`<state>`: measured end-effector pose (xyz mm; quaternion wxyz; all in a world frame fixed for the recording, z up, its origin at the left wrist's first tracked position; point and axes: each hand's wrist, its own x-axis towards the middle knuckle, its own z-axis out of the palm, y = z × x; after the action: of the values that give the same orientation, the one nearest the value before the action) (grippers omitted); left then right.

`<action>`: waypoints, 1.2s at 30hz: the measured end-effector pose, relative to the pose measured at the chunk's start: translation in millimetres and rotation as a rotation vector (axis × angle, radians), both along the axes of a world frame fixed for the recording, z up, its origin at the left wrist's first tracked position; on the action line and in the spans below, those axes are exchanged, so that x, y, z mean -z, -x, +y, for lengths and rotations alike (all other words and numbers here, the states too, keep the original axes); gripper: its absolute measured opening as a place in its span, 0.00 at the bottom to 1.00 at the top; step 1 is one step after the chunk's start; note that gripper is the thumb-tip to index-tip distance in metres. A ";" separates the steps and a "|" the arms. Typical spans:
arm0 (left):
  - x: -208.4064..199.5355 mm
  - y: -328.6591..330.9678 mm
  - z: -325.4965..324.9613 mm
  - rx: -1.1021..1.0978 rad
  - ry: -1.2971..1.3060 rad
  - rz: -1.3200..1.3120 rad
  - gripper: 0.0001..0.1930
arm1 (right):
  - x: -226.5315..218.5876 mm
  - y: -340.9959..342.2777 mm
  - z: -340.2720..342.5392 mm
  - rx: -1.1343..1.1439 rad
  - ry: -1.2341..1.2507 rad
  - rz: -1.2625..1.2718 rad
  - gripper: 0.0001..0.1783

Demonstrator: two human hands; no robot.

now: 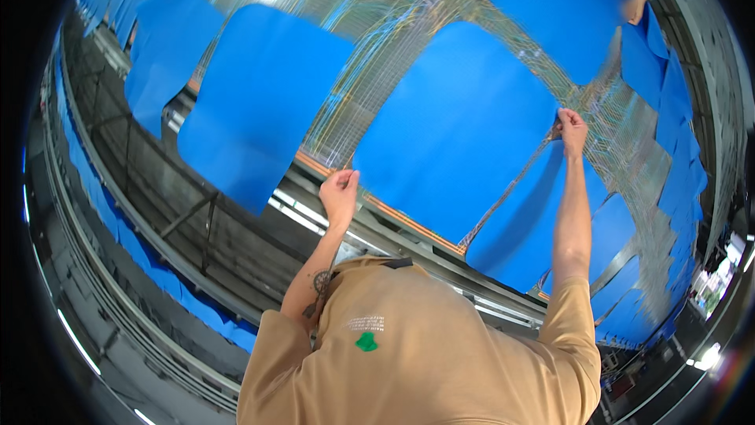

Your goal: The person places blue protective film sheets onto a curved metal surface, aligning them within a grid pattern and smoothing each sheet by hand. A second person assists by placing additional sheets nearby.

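A broad blue sheet (pixel 456 118), apparently leather or a similar material, lies in front of me on a mesh surface marked with many coloured streaks. My left hand (pixel 340 195) pinches its near left edge between thumb and fingertips. At its right edge my right hand (pixel 574 132) is closed in a pinch, arm stretched out. Just below that hand another blue sheet (pixel 515 220) lies alongside, with a narrow strip of mesh between the two. To the left, a separate blue sheet (pixel 263 99) hangs partly over the near rail.
More blue sheets (pixel 558 12) cover the mesh (pixel 385 87) farther off and to the right. An orange-striped edge rail (pixel 413 222) runs along the near side. Dark metal framework (pixel 189 213) stands at lower left. Another person's hand (pixel 637 7) shows at upper right.
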<state>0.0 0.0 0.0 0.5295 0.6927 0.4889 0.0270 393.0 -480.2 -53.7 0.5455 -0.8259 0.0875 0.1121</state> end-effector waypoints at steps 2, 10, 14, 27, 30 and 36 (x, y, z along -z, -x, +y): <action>33.7 -5.5 -7.9 -0.035 0.061 -0.121 0.11 | -21.2 -22.1 -1.1 0.026 0.046 -0.105 0.11; -17.7 -2.2 -2.8 0.040 0.063 -0.040 0.08 | -3.3 25.4 21.3 0.128 -0.028 -0.155 0.09; -34.7 -1.7 -12.3 0.350 -0.236 -0.090 0.04 | -4.9 37.8 33.9 0.159 -0.056 -0.179 0.08; -33.5 -4.5 -28.7 0.472 -0.311 -0.090 0.05 | -9.4 35.9 35.8 0.209 0.010 -0.126 0.09; -30.3 -11.2 -20.3 0.285 -0.215 -0.041 0.05 | -12.8 34.3 38.8 0.206 0.028 -0.140 0.09; -20.6 -2.3 -2.1 0.233 -0.176 0.017 0.10 | -9.7 27.9 33.8 0.132 0.112 -0.121 0.12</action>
<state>2.3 -2.1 20.6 0.4622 0.7887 0.4053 0.0024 365.1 -446.3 -44.0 0.5090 -0.8528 0.1148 0.0208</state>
